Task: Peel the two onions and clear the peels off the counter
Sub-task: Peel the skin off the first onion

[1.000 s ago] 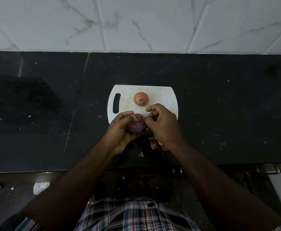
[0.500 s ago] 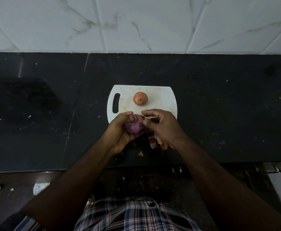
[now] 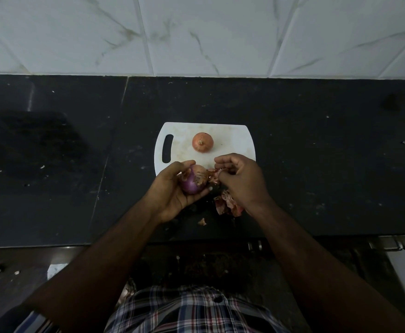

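Broadly, the dark stone counter (image 3: 316, 164) runs the width of the room below a pale tiled wall (image 3: 220, 32), and the person stands against its front edge in a checked shirt. Upon the counter lies a white cutting board (image 3: 232, 140) with a slot handle at its left end. Both forearms reach in over the counter's near edge. The left hand (image 3: 170, 191) cups and grips a partly peeled onion (image 3: 193, 182) just in front of the board's near edge, purple flesh showing on its lower side while dry papery skin clings to the top. The right hand (image 3: 241, 180), fingers curled, pinches a strip of skin (image 3: 213, 176) just beside that onion (whether the strip is torn free or attached at its root cannot be told). A second onion (image 3: 202, 142), wholly in its orange skin, rests untouched near the middle of the board. A small heap of peels (image 3: 227, 204) lies on the counter under the right wrist, with one loose flake (image 3: 202, 221) nearer the edge. By this showing the task is under half done: one onion is mid-peel, the other unstarted, and all peels remain to be cleared.
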Available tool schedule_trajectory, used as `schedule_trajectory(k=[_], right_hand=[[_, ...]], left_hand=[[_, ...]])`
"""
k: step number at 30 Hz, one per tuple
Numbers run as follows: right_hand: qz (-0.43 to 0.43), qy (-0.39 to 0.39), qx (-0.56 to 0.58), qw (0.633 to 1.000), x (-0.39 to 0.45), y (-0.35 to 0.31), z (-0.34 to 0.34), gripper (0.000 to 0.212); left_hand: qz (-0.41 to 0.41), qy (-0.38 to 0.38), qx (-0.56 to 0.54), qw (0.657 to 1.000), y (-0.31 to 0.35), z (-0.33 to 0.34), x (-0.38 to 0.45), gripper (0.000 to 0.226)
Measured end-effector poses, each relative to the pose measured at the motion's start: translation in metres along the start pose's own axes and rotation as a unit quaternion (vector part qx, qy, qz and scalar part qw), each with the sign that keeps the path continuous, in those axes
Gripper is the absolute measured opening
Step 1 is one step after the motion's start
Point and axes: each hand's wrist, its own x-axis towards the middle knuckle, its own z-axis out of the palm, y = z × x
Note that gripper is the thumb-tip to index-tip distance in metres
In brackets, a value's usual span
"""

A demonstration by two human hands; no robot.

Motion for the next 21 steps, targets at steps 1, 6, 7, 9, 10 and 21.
schedule_trajectory(k=[1, 6, 7, 9, 10, 21], right_hand=[[-0.006, 0.003, -0.003, 1.000, -0.001, 0.000, 0.000, 0.031], [-0.043, -0.001, -0.078, 0.996, -0.002, -0.001, -0.004, 0.031], [-0.046, 0.002, -0.090, 0.995, -0.002, -0.001, -0.004, 0.031], [-0.051, 0.012, -0.106, 0.993, -0.003, 0.000, -0.004, 0.029], [-0.053, 0.015, -0.115, 0.992, -0.003, 0.001, -0.004, 0.028], [0.001, -0.037, -0.141, 0.989, -0.010, 0.016, -0.018, 0.019]], left_hand=[[0.002, 0.005, 0.014, 1.000, -0.002, 0.000, 0.001, 0.032], [-0.011, 0.021, 0.020, 1.000, -0.004, 0.002, 0.002, 0.026], [-0.019, 0.024, 0.011, 0.999, -0.003, 0.003, 0.001, 0.025], [-0.031, 0.026, 0.002, 0.999, -0.002, 0.005, 0.000, 0.027], [-0.036, 0.025, 0.001, 0.999, -0.001, 0.005, -0.001, 0.029], [-0.072, 0.012, -0.013, 0.997, 0.002, -0.002, -0.001, 0.040]])
